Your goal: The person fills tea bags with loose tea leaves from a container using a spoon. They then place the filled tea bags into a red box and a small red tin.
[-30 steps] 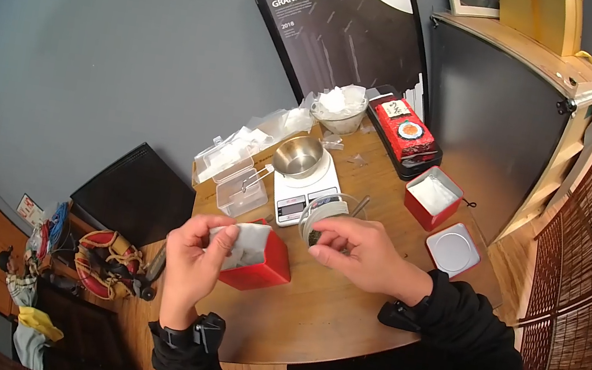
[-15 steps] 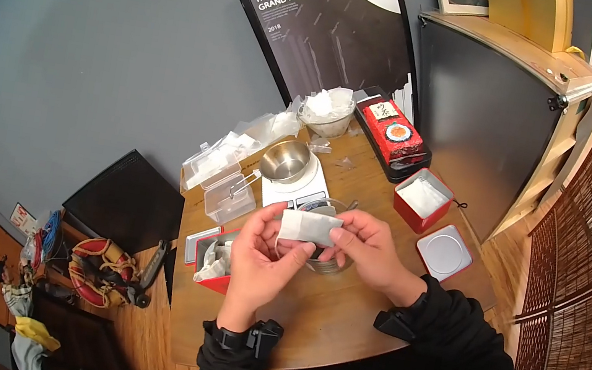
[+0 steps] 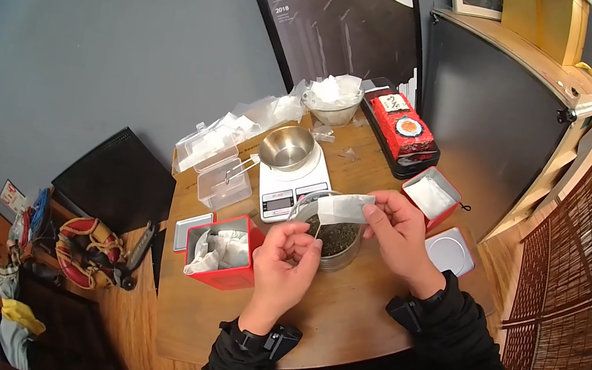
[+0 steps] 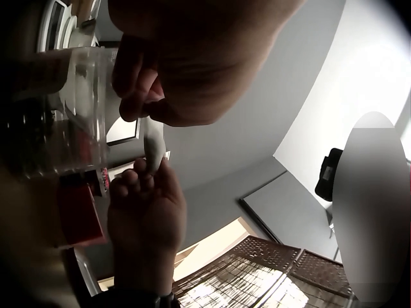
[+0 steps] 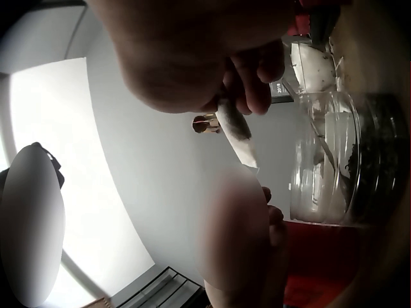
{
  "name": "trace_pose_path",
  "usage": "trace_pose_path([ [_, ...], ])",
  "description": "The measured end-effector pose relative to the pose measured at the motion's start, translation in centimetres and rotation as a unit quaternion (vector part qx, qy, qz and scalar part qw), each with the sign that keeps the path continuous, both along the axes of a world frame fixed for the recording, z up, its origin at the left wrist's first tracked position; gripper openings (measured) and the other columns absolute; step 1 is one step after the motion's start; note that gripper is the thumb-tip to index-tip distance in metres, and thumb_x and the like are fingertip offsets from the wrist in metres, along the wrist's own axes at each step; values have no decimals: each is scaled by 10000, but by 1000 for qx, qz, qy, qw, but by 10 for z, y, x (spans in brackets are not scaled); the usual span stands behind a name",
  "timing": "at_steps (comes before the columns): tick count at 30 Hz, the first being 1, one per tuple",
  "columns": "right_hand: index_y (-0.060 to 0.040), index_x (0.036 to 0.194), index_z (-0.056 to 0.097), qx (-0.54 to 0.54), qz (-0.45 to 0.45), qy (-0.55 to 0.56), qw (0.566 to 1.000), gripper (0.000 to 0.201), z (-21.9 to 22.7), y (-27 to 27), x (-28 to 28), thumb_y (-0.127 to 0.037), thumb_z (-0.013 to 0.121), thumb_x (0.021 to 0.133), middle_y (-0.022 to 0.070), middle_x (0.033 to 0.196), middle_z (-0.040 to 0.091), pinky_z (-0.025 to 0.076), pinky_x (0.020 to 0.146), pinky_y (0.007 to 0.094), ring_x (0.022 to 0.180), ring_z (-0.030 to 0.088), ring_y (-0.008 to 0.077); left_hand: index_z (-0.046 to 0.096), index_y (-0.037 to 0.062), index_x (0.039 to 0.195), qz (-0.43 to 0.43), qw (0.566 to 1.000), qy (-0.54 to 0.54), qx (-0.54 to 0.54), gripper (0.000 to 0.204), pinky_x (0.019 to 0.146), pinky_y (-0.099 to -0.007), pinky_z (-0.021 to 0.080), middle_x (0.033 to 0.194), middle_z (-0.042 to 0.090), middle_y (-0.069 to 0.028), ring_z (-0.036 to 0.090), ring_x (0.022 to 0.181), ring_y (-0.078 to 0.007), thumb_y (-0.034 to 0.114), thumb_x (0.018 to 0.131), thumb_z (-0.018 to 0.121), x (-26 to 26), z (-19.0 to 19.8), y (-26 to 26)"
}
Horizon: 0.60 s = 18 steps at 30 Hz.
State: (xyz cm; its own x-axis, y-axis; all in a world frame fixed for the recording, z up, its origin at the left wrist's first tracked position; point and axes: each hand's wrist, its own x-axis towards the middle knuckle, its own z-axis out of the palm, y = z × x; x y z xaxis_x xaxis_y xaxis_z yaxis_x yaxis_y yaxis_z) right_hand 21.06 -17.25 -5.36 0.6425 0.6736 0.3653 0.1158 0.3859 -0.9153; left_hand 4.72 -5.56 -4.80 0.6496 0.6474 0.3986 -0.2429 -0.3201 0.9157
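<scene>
A small white pouch (image 3: 343, 208) is held above a glass jar (image 3: 332, 262) of dark loose leaves. The right hand (image 3: 405, 239) pinches the pouch's right end between thumb and fingers. From its left end a thin string runs down to the left hand (image 3: 284, 267), whose thumb and fingertip pinch it. In the left wrist view the pouch (image 4: 154, 142) spans between the left hand (image 4: 192, 64) and the right hand (image 4: 148, 218). The right wrist view shows the pouch (image 5: 237, 135) beside the jar (image 5: 321, 160), with the right hand (image 5: 192, 54) at its upper end.
A red tin (image 3: 238, 278) of white pouches stands at the left. Behind the jar are a scale (image 3: 317, 175) bearing a metal bowl (image 3: 286, 150), and a clear box (image 3: 224, 188). Another red tin (image 3: 430, 195), a lid (image 3: 450, 250) and a red package (image 3: 407, 131) lie right.
The left hand has come from the red tin to the pouch, then moved down to its string. The right hand has raised the pouch's right end; the jar's leaves show more.
</scene>
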Motion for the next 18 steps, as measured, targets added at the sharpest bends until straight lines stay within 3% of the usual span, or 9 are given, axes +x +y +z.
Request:
trace_pose_path([
  [1,23,1105,613,-4,4,0,1000,204,1,0,0,-140,611,982,53,896,683,475,590,224,714,613,71,563,-15,1121,12,1000,-10,18,256,568,-178,477,812,700,-27,614,666,-25,-5,893,679,2,-6,0],
  [3,35,1085,632,-67,-50,-85,993,205,4,-1,-1,-137,619,974,64,873,678,471,581,238,685,588,75,563,-11,1124,17,999,1,27,260,564,-180,475,799,698,-27,614,657,-25,-5,892,678,2,-11,1],
  [5,35,1066,643,-63,-77,-131,986,192,2,4,-4,-125,631,962,69,850,664,467,574,245,660,573,86,562,-8,1128,23,999,12,38,264,559,-181,474,785,696,-26,613,648,-26,-4,891,677,0,-12,2],
  [11,24,1013,668,-66,-123,-254,957,142,12,9,-15,-75,666,911,83,766,592,435,535,274,594,544,136,565,17,1158,72,973,94,199,327,508,-218,449,755,700,-39,565,550,-55,19,865,709,0,-6,6],
  [18,20,999,672,-56,-139,-286,946,129,14,13,-20,-48,676,889,79,733,562,422,523,280,575,536,151,622,41,1142,139,940,124,285,375,504,-312,473,752,704,-85,590,518,-202,79,795,760,8,1,4],
])
